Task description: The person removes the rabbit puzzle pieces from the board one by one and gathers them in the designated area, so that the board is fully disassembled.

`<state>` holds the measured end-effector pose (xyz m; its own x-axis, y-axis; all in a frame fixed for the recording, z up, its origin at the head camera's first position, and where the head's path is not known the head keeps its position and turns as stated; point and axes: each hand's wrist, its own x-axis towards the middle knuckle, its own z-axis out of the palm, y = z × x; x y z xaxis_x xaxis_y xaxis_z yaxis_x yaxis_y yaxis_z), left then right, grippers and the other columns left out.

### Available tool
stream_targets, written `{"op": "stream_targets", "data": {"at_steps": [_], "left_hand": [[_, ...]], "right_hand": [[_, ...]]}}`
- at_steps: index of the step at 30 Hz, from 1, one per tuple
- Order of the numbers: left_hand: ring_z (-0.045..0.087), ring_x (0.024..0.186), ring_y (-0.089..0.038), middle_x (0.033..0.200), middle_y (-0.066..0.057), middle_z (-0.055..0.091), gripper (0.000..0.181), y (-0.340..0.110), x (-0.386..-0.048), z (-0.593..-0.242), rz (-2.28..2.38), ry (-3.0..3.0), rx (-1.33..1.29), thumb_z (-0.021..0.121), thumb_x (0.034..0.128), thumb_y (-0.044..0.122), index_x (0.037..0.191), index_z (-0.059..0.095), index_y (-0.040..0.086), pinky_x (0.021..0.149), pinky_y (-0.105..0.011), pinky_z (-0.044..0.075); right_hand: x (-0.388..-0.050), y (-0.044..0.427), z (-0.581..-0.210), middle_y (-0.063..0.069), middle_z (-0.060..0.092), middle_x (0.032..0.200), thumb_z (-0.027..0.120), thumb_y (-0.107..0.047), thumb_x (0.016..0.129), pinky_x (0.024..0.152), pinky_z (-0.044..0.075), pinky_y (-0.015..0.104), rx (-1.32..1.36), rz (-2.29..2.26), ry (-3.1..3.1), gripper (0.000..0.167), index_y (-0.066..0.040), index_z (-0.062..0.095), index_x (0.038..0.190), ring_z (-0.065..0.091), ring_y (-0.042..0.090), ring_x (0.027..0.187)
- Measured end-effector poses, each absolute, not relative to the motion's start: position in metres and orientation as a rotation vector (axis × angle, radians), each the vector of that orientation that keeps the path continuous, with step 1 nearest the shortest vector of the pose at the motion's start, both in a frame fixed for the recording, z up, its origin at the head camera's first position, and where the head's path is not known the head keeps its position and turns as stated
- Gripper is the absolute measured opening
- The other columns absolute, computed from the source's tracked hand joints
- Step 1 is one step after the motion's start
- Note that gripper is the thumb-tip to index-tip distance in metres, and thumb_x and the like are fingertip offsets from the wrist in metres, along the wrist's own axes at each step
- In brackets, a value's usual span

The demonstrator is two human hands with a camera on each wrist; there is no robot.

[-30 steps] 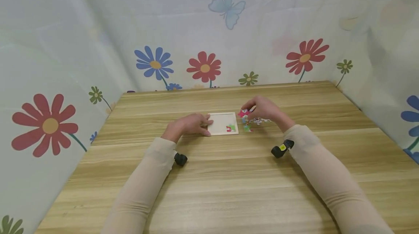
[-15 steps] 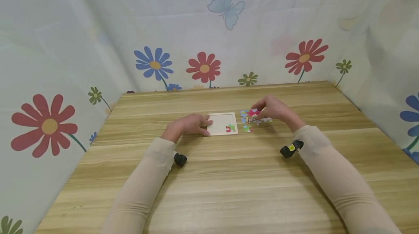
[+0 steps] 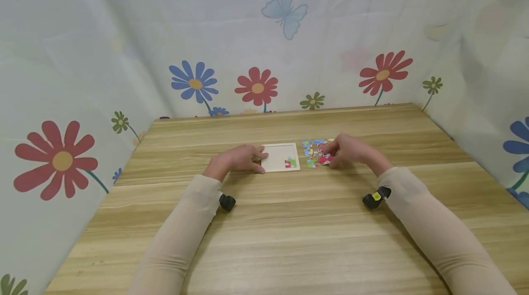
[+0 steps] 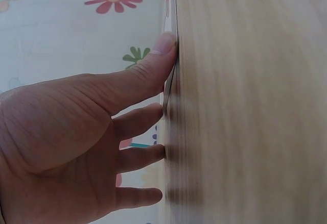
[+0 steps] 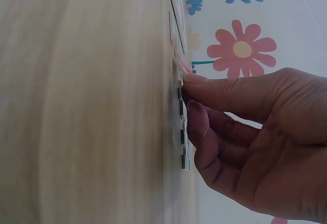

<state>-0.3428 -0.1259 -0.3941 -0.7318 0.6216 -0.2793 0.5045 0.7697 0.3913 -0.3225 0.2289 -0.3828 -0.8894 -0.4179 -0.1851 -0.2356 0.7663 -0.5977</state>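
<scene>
A shallow wooden puzzle tray (image 3: 272, 170) lies on the table, with a green-and-red puzzle piece (image 3: 291, 163) in its lower right corner. My left hand (image 3: 239, 157) rests at the tray's left edge; in the left wrist view its thumb (image 4: 162, 44) touches the edge, its fingers spread and fairly straight. Beside the tray's right side are several loose puzzle pieces (image 3: 307, 153) in blue, green and other colours. Over them my right hand (image 3: 349, 149) pinches a pink puzzle piece (image 3: 325, 159) between thumb and fingers. That hand hides some of the loose pieces.
Wood-grain table (image 3: 272, 235) extends on all sides of the tray and pieces. A white cloth (image 3: 231, 24) printed with flowers and a butterfly hangs behind the table and along both sides. Each wrist wears a small black camera (image 3: 227, 202).
My right hand has moved right and then nearer the front with the pink puzzle piece, uncovering loose pieces beside the tray. The left hand stays at the tray's edge.
</scene>
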Motion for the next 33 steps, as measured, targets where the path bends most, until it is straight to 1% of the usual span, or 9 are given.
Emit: {"op": "stream_targets", "data": {"at_steps": [4, 7, 12, 16, 19, 21, 26, 29, 33], "left_hand": [[0.021, 0.15, -0.025, 0.162, -0.006, 0.026, 0.067, -0.126, -0.344, -0.394, 0.412, 2.568, 0.857, 0.071, 0.0916, 0.036, 0.149, 0.046, 0.014, 0.12, -0.039, 0.019], [0.021, 0.15, -0.024, 0.162, -0.006, 0.026, 0.067, -0.126, -0.344, -0.394, 0.417, 2.573, 0.858, 0.072, 0.0915, 0.036, 0.149, 0.046, 0.014, 0.12, -0.039, 0.019], [0.021, 0.15, -0.024, 0.161, -0.006, 0.026, 0.066, -0.126, -0.343, -0.393, 0.417, 2.574, 0.861, 0.072, 0.0917, 0.036, 0.149, 0.046, 0.014, 0.121, -0.039, 0.019], [0.022, 0.149, -0.026, 0.161, -0.009, 0.028, 0.066, -0.125, -0.343, -0.393, 0.401, 2.572, 0.893, 0.072, 0.0923, 0.035, 0.149, 0.046, 0.012, 0.12, -0.039, 0.02], [0.023, 0.149, -0.027, 0.161, -0.01, 0.028, 0.066, -0.126, -0.343, -0.394, 0.393, 2.571, 0.902, 0.072, 0.0923, 0.035, 0.149, 0.046, 0.012, 0.12, -0.04, 0.021], [0.023, 0.149, -0.027, 0.161, -0.01, 0.028, 0.067, -0.126, -0.343, -0.394, 0.389, 2.574, 0.9, 0.072, 0.092, 0.035, 0.149, 0.046, 0.012, 0.12, -0.04, 0.021], [0.022, 0.149, -0.027, 0.161, -0.009, 0.028, 0.067, -0.127, -0.343, -0.393, 0.396, 2.578, 0.89, 0.072, 0.0916, 0.036, 0.148, 0.046, 0.012, 0.12, -0.04, 0.021], [0.022, 0.149, -0.027, 0.161, -0.01, 0.028, 0.066, -0.127, -0.343, -0.392, 0.401, 2.572, 0.895, 0.072, 0.0921, 0.035, 0.148, 0.046, 0.012, 0.12, -0.04, 0.02], [0.023, 0.149, -0.028, 0.161, -0.01, 0.028, 0.066, -0.126, -0.343, -0.393, 0.385, 2.573, 0.909, 0.072, 0.0922, 0.036, 0.148, 0.046, 0.011, 0.12, -0.04, 0.021]], "right_hand": [[-0.322, 0.231, -0.385, 0.005, 0.065, 0.086, 0.082, -0.004, 0.079, 0.071, 0.045, 0.031, -0.565, -0.835, 2.644, 0.028, 0.0, 0.075, 0.106, 0.053, 0.019, 0.082], [-0.322, 0.232, -0.386, 0.005, 0.065, 0.085, 0.082, -0.003, 0.078, 0.069, 0.045, 0.03, -0.601, -0.815, 2.644, 0.027, 0.0, 0.076, 0.104, 0.053, 0.018, 0.079], [-0.32, 0.23, -0.384, 0.006, 0.068, 0.089, 0.081, -0.002, 0.079, 0.069, 0.047, 0.029, -0.614, -0.767, 2.648, 0.029, 0.001, 0.075, 0.107, 0.055, 0.017, 0.078], [-0.318, 0.23, -0.384, 0.009, 0.07, 0.092, 0.081, -0.001, 0.077, 0.072, 0.05, 0.031, -0.611, -0.779, 2.645, 0.035, 0.003, 0.073, 0.11, 0.059, 0.018, 0.082], [-0.318, 0.23, -0.384, 0.01, 0.069, 0.093, 0.081, 0.0, 0.075, 0.073, 0.05, 0.032, -0.6, -0.8, 2.655, 0.039, 0.003, 0.072, 0.113, 0.059, 0.02, 0.083], [-0.318, 0.228, -0.383, 0.011, 0.069, 0.093, 0.081, -0.001, 0.076, 0.073, 0.049, 0.032, -0.595, -0.815, 2.662, 0.039, 0.003, 0.072, 0.114, 0.058, 0.02, 0.083], [-0.32, 0.211, -0.377, 0.01, 0.07, 0.091, 0.079, -0.001, 0.078, 0.068, 0.049, 0.03, -0.617, -0.836, 2.646, 0.036, 0.004, 0.072, 0.112, 0.059, 0.018, 0.078], [-0.322, 0.194, -0.374, 0.012, 0.071, 0.094, 0.078, 0.001, 0.079, 0.067, 0.05, 0.029, -0.618, -0.867, 2.611, 0.037, 0.006, 0.07, 0.115, 0.062, 0.017, 0.077], [-0.326, 0.17, -0.372, 0.014, 0.071, 0.1, 0.077, 0.002, 0.08, 0.075, 0.054, 0.032, -0.633, -0.877, 2.593, 0.038, 0.006, 0.069, 0.117, 0.064, 0.019, 0.086]]}}
